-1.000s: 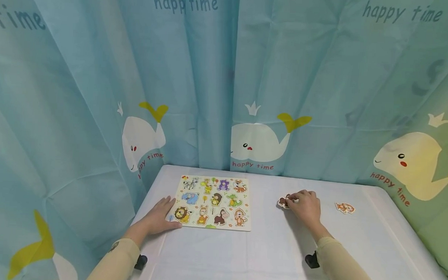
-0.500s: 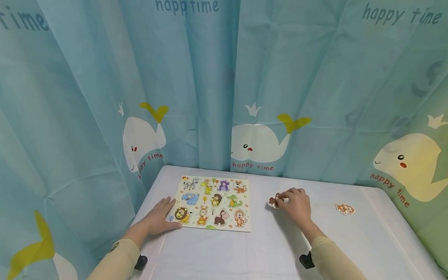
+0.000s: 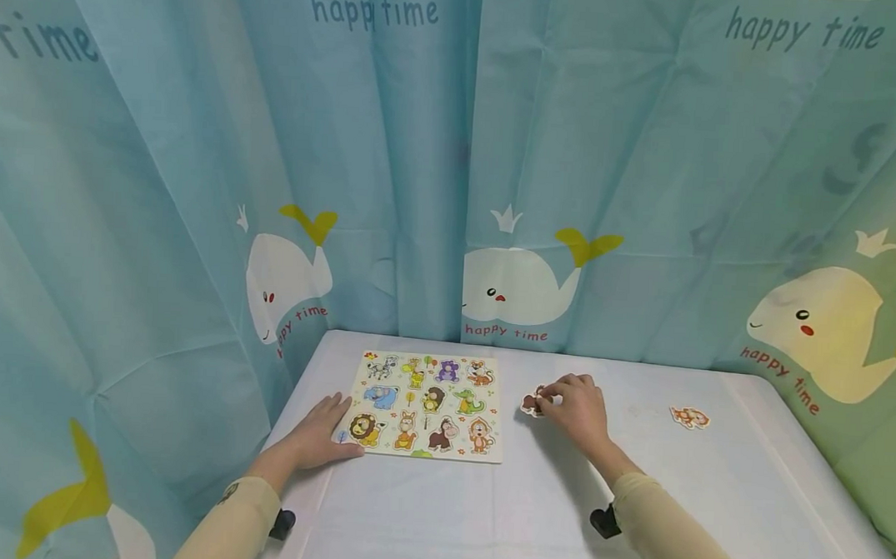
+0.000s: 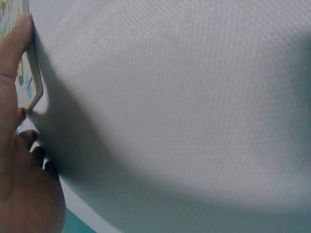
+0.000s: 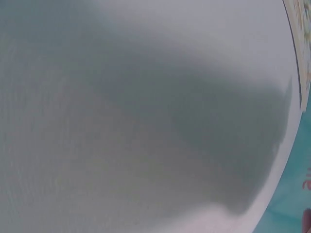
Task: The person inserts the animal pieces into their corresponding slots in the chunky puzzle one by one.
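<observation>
A puzzle board (image 3: 382, 403) printed with colourful animals lies at the left of the white table. My left hand (image 3: 313, 435) rests at its near left corner, thumb along the near edge and fingers beside the left edge. The left wrist view shows that thumb (image 4: 17, 41) over the board's rim (image 4: 35, 73). Right of the board, my right hand (image 3: 579, 410) pinches a brown animal puzzle piece (image 3: 530, 405) between thumb and fingers, close over the table. The fingertips cover part of the piece. In the right wrist view the piece does not show.
An orange-and-white animal puzzle piece (image 3: 689, 418) lies on the table (image 3: 438, 517) further right. Behind the table hangs a blue curtain (image 3: 423, 162) with whale prints. The board's edge (image 5: 300, 58) shows at the right of the right wrist view.
My right hand has moved left toward the board, carrying the brown piece with it. The left hand, the board and the orange-and-white piece have stayed in place.
</observation>
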{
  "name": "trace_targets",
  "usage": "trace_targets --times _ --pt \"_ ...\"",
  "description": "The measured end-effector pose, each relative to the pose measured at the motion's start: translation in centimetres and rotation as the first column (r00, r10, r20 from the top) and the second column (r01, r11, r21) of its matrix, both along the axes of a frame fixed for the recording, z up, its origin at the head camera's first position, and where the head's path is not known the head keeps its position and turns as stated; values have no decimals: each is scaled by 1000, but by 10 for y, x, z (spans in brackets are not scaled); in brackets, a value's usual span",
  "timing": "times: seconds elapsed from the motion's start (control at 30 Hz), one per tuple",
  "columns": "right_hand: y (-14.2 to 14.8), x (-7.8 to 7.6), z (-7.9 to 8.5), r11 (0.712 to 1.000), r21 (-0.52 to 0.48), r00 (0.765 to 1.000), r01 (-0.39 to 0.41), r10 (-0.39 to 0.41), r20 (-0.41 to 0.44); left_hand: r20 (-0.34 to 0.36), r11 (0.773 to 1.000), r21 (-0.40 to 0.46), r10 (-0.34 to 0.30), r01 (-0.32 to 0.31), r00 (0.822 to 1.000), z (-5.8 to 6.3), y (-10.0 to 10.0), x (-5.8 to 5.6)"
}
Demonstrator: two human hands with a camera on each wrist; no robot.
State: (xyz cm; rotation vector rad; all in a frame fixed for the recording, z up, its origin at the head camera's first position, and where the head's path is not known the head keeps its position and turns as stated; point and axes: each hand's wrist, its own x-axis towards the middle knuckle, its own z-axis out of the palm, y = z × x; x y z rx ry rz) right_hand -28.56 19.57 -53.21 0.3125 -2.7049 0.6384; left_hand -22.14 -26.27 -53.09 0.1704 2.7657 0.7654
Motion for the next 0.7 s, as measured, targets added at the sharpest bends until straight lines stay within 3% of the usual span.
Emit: trace_targets --times 0.7 --pt "-69 10 -3 985 25 986 -168 169 -3 10 1000 -2 7 -6 1000 -4 -1 -3"
